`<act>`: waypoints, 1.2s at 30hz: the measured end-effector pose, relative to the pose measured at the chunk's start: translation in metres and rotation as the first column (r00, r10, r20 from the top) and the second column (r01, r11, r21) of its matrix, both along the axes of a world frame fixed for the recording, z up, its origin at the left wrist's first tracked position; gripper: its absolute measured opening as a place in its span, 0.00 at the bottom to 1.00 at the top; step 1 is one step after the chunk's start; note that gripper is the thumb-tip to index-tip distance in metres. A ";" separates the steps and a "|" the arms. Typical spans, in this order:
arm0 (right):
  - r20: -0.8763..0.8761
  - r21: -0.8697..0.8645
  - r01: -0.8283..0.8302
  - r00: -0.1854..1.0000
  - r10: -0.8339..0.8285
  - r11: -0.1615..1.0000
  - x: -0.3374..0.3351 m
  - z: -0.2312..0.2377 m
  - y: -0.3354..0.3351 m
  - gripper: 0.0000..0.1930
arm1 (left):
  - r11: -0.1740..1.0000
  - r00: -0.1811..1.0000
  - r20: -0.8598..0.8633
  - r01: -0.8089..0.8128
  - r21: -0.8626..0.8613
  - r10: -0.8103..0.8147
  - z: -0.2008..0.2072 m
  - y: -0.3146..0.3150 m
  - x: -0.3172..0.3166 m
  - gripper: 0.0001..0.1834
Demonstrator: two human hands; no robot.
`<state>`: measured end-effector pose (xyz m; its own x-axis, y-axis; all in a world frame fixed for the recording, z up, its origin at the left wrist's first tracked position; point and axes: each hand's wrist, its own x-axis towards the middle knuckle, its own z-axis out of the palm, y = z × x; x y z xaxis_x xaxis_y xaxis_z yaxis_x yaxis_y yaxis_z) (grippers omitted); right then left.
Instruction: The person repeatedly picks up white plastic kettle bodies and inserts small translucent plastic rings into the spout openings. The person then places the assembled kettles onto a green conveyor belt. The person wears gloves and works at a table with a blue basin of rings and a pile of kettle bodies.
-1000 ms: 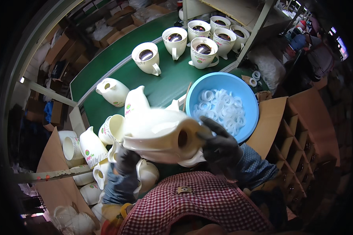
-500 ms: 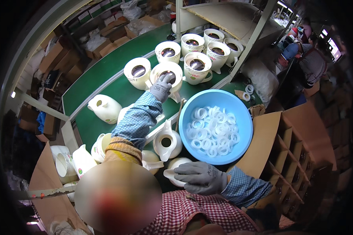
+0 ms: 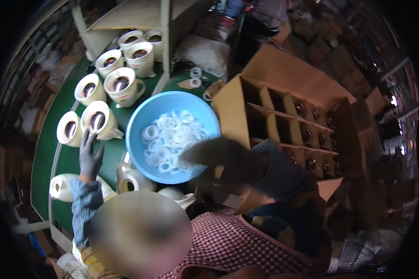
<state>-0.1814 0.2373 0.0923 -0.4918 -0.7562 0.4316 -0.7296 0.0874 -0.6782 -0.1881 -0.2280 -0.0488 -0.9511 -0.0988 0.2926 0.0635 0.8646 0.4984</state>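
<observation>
My left hand, in a grey glove, has its fingers apart. Its fingertips are at the near side of a white jug body with a dark, glossy round centre; whether they touch is unclear. Beside it stands a similar jug body. My right hand, gloved and smeared by motion, hangs over the near right rim of a light blue basin. Whitish translucent rings fill the basin's middle. I cannot see whether the right hand holds anything.
More white jug bodies stand on the green table. Spouted white jugs are near the basin. On the right is an open divided carton with shiny rounded pieces in several cells. A post rises behind the basin.
My view has swung right, bringing the carton further in. My left hand has drawn back from the jug's dark top, fingers spread. My right hand has left the spouted jug and risen toward the basin's rim.
</observation>
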 end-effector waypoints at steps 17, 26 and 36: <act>-0.143 0.690 0.703 0.367 -0.919 0.173 -0.088 -0.189 0.529 0.25 | 0.903 0.987 0.100 0.071 0.423 -0.124 0.061 0.134 0.208 0.24; -0.247 0.338 0.704 0.707 -0.663 0.625 0.004 0.086 0.243 0.22 | 0.575 0.917 0.116 0.137 0.807 -0.381 0.058 0.173 0.218 0.27; 0.070 0.088 -0.346 0.938 0.340 0.934 0.040 0.013 -0.078 0.30 | -0.586 0.939 -0.178 -0.029 0.810 -0.293 0.030 0.196 0.239 0.42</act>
